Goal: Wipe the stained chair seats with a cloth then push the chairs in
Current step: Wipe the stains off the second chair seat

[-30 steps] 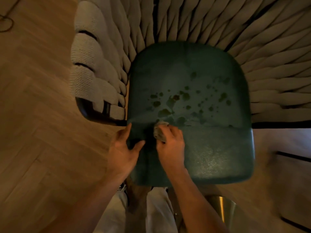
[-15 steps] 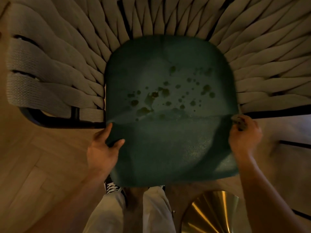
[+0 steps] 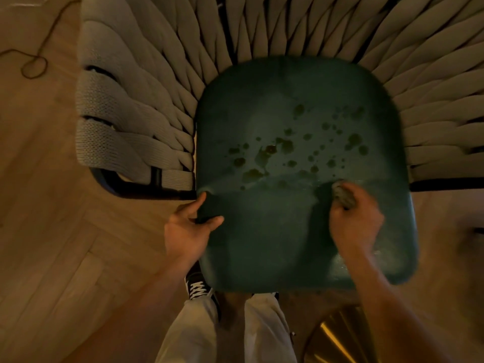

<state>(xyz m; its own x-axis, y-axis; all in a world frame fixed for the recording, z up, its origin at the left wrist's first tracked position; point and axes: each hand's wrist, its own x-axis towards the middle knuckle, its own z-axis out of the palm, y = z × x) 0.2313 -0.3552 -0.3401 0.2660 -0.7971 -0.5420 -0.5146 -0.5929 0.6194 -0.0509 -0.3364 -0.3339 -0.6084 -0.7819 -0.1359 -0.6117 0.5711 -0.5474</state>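
Observation:
A dark green chair seat fills the middle of the view, speckled with dark stains across its centre. A woven grey strap backrest curves around it. My left hand grips the seat's front left edge, thumb on top and fingers curled under. My right hand holds a bunched grey cloth and presses it on the seat's right side, just below the stains.
Herringbone wood floor lies on the left, with a thin dark cord at the upper left. My legs and a black shoe stand at the seat's front edge. A shiny brass base sits at the bottom right.
My right hand swept the cloth from the seat's left to its right edge, then came back inward onto the right part of the seat. My left hand kept its grip.

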